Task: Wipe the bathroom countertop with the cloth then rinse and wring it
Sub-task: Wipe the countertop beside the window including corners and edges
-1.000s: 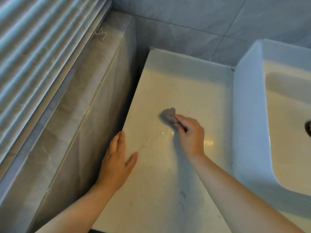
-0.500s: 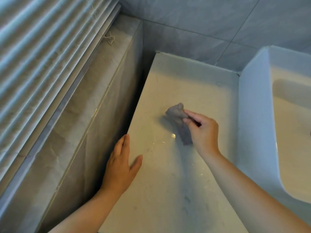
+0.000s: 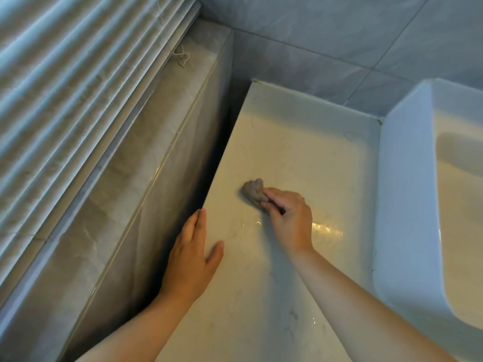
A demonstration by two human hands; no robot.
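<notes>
Gripped bunched cloth (image 3: 253, 191) in right hand (image 3: 290, 221), fingers curled round it, on countertop (image 3: 300, 152) near left edge, rested left hand (image 3: 190, 259) flat there, fingers straight.

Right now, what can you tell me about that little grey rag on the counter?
The cloth is a small grey-brown wad, bunched and wrinkled rather than spread flat, soft and fabric-like in look. It lies on the pale countertop, left of its middle, apart from the white basin. The right hand grips its near end with curled fingers, so only the far lump shows.
</notes>
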